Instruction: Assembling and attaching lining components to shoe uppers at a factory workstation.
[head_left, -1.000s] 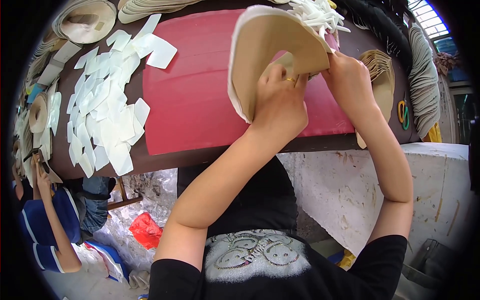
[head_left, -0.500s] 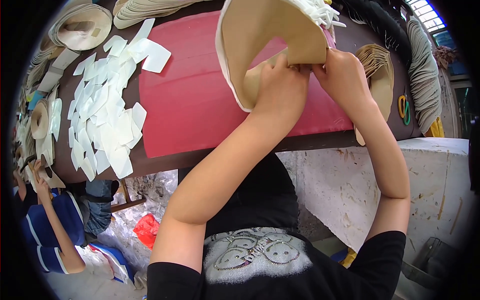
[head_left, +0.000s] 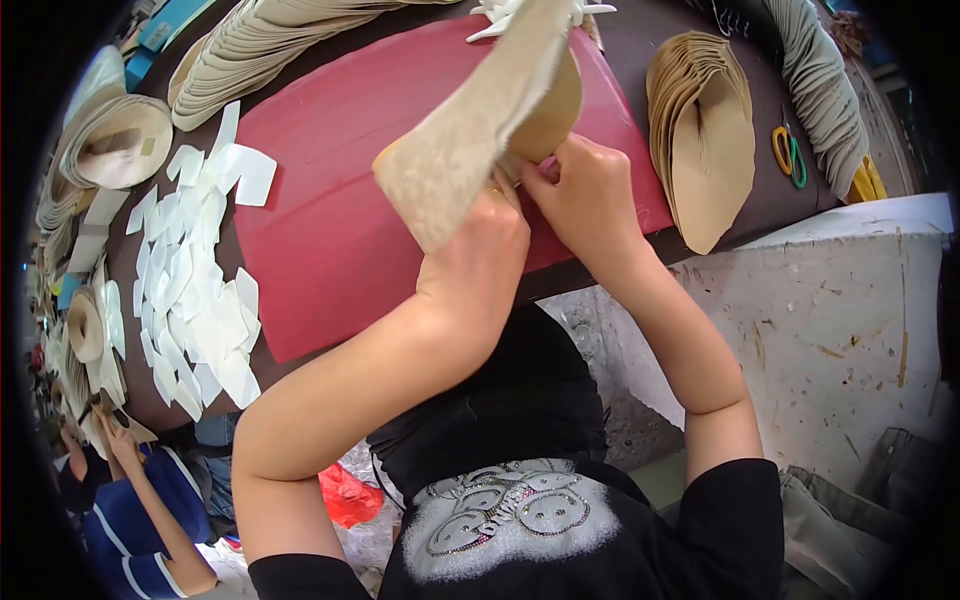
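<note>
A curved beige shoe upper (head_left: 440, 175), with a fuzzy pale face turned toward me and a smooth tan face behind, is held up over the red mat (head_left: 330, 200). My left hand (head_left: 485, 235) is closed on its lower edge, fingers partly hidden by the upper. Close beside it, my right hand (head_left: 588, 185) pinches the same edge between thumb and bent fingers. Whether anything small lies between the two hands is hidden. To the right of the mat lies a stack of tan uppers (head_left: 712, 165).
Loose white cut pieces (head_left: 195, 290) lie heaped at left. Beige stacks (head_left: 250, 60) line the far side, with more (head_left: 825, 90) at far right. Scissors (head_left: 788, 155) rest near the right edge. White strips (head_left: 495, 18) sit behind the mat. A co-worker's hand (head_left: 122, 442) shows lower left.
The upper has turned so its fuzzy face shows, and both hands have moved left and nearer to me with it. My view has shifted, uncovering more of the right-hand stack.
</note>
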